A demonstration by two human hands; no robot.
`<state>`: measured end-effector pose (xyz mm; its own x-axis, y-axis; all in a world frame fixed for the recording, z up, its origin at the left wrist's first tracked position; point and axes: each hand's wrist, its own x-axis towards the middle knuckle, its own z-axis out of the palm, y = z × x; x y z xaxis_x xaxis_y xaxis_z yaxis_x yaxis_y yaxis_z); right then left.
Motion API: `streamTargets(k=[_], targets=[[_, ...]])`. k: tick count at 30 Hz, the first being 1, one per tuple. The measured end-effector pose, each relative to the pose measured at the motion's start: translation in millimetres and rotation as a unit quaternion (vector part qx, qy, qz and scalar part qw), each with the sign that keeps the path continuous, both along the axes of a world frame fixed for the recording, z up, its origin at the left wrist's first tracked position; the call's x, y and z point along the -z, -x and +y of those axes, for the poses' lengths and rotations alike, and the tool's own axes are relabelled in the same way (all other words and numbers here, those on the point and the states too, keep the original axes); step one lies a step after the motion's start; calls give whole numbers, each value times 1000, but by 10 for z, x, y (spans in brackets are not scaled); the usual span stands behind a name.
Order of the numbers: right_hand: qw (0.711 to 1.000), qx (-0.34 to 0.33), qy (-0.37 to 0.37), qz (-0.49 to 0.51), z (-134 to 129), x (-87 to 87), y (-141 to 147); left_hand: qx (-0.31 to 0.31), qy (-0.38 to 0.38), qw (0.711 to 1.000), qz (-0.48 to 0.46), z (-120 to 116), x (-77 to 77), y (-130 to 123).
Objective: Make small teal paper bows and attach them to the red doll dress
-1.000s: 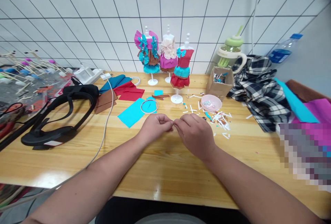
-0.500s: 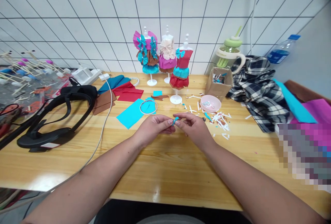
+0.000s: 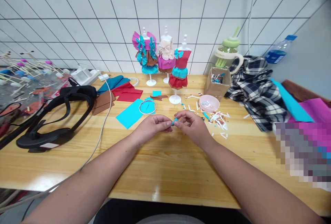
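Note:
A small blue piece (image 3: 174,121) is pinched between my two hands above the wooden table (image 3: 160,165). My left hand (image 3: 156,126) grips its left end with thumb and fingers. On the other end, my right hand (image 3: 192,127) has its thumb and index finger closed. Behind my hands stand small dress forms in coloured paper clothes; the nearest (image 3: 180,69) wears red and blue with a blue bow. Blue paper (image 3: 128,113) lies left of my hands, with a ring (image 3: 147,107) over a smaller blue sheet. A pink dish (image 3: 209,103) holds small pale bits.
White paper scraps (image 3: 219,120) lie right of my hands. Further back are a cardboard box (image 3: 217,86), a green-lidded cup (image 3: 229,53) and checked cloth (image 3: 249,79). A black headset (image 3: 69,127) and a white cable (image 3: 102,131) lie at the left.
The blue piece has tilted and shows less between my fingertips. My right index finger has lifted a little. The view has shifted slightly.

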<state>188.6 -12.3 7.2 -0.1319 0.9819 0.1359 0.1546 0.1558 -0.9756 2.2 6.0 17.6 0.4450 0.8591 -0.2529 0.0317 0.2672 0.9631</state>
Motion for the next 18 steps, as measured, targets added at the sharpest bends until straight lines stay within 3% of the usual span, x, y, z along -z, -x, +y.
streamTargets(k=[4, 15, 18], targets=[[999, -44, 22, 7, -16, -33, -10, -11, -15, 1000, 22, 3, -41, 10], [999, -35, 5, -15, -4, 9, 16, 17, -48, 997, 58, -26, -65, -18], [998, -49, 29, 3, 2, -12, -14, 12, -59, 996, 69, -19, -64, -14]])
